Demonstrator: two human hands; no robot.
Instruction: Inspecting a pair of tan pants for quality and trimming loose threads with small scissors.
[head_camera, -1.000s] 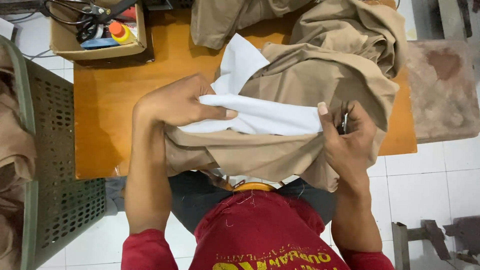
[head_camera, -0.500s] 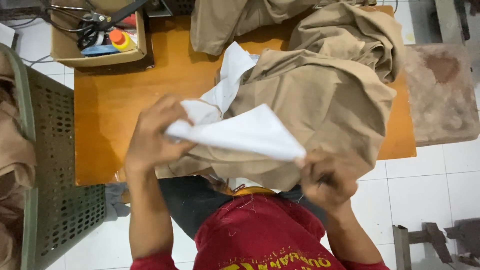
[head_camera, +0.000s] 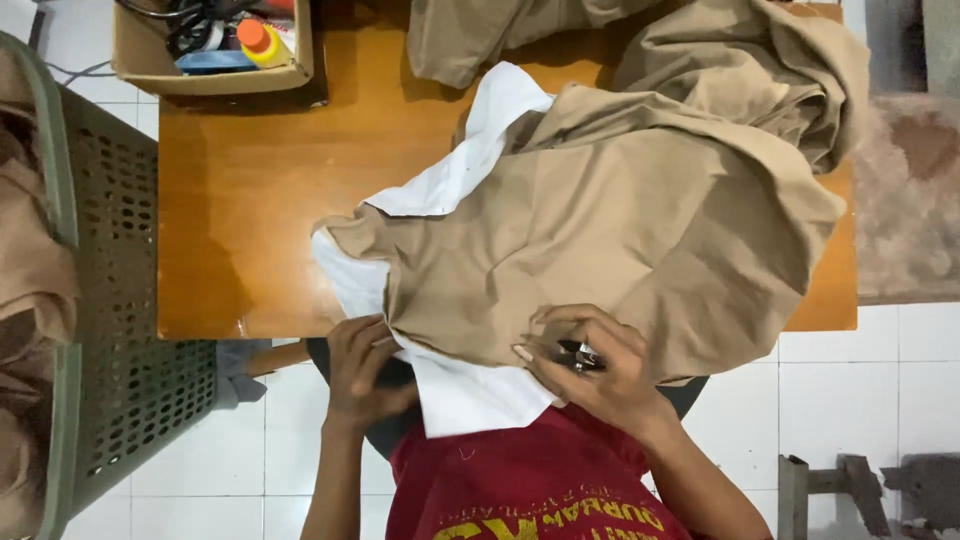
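Note:
A khaki garment (head_camera: 600, 230) with a white lining (head_camera: 470, 395) lies spread over the near side of an orange wooden table (head_camera: 250, 200). My left hand (head_camera: 365, 365) pinches the garment's near edge where khaki meets white cloth. Resting on the khaki cloth close by, my right hand (head_camera: 590, 365) holds a small dark metal thread snip (head_camera: 578, 356) in its curled fingers. More white lining (head_camera: 470, 150) shows at the garment's far left edge. The lower part of the lining hangs over my lap.
A cardboard box (head_camera: 215, 60) with a yellow bottle, orange cap and tools sits at the table's far left corner. A grey-green perforated basket (head_camera: 120, 330) holding tan cloth stands at the left. Another khaki piece (head_camera: 480, 35) lies at the back. White tile floor surrounds the table.
The garment was lifted with the white lining held up between both hands; now it lies flat on the table, both hands lowered to its near edge.

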